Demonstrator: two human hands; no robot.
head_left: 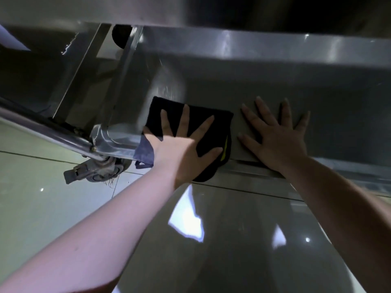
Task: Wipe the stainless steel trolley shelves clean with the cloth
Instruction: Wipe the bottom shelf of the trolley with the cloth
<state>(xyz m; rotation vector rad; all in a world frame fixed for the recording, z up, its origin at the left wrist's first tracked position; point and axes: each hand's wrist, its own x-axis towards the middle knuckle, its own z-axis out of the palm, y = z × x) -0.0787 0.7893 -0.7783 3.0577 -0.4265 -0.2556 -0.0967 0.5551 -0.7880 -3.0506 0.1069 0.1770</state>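
Cloth, dark, folded flat, yellow-green trim on one edge (pixel 222 127): lies on the lower stainless steel trolley shelf (pixel 275 81), at its left end, near front lip. One paler corner hangs over that lip.

Grip: left hand (pixel 184 144) flat on top of cloth, fingers straight and spread, pressing down. No curl, no pinch.

Right hand (pixel 277 140): bare, also flat and spread, palm on the steel just right of the cloth, heel at the front lip. Holds nothing; looks like a brace.

Key relation: the shelf's long axis runs left to right. Cloth sits beside the steel corner upright (pixel 124 81), so most of the shelf lies to its right and further back. Left hand is on the cloth. Right hand rests in that rightward path; judged, it would have to lift or shift for a sweep that way.

Count: one cloth, two hands, one grey swivel castor with brake tab (pixel 101 170) below the corner. One steel shelf edge (pixel 232 41) overhead, so at least two levels. Glossy tiled floor (pixel 232 240) beneath.
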